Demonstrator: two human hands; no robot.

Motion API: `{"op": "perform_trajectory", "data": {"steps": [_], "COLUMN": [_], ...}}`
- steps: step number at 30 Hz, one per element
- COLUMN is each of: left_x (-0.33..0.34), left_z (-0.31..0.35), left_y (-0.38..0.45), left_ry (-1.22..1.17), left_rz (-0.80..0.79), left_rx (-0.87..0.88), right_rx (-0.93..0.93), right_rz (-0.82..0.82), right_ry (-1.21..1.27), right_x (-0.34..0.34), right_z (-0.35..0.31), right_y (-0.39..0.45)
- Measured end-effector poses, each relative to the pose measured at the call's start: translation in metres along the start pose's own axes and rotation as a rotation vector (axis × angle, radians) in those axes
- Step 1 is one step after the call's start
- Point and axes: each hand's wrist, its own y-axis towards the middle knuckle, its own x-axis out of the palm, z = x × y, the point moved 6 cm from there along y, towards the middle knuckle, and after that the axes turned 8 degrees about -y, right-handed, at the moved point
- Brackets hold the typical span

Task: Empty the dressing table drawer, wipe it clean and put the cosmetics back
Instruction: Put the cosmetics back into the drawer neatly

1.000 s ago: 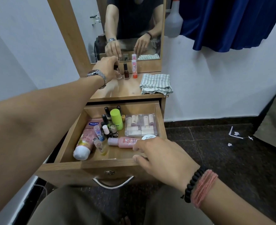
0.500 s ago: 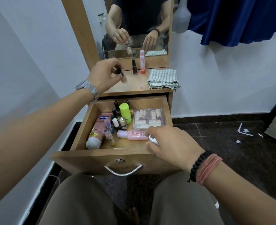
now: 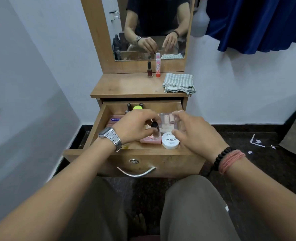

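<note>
Head view shows us the wooden dressing table (image 3: 126, 87) against the wall, its mirror (image 3: 152, 28) upright at the back. Below the top we see the drawer (image 3: 98, 126) pulled out, cosmetics lying inside. On the tabletop a folded striped cloth (image 3: 178, 82) rests at the right, and near the mirror base a dark nail polish bottle (image 3: 150, 70) stands just beside a pink tube (image 3: 158, 67).

Over the drawer we see both hands. The left hand (image 3: 135, 126), with a metal watch (image 3: 110, 136) at the wrist, pinches a small clear bottle with a black cap (image 3: 155, 130) between fingertips, held above a pink bottle (image 3: 150, 140) lying flat. The right hand (image 3: 194, 131) hovers with fingers spread and loose, gripping nothing, over a clear palette case (image 3: 168, 120) and just beside a white nail polish remover tub (image 3: 170, 140). A lime-green cap (image 3: 137, 107) shows at the drawer's back.
</note>
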Motion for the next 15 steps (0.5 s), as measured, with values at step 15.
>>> {"op": "perform_trajectory", "data": {"steps": [15], "left_x": [0.049], "left_z": [-0.010], "left_y": [0.006], "left_ry": [-0.012], "left_rz": [-0.242], "left_rx": [-0.080], "right_rx": [-0.023], "right_rz": [-0.011], "right_ry": [-0.009], "right_x": [0.006], "right_z": [-0.001], "right_y": [0.003]}}
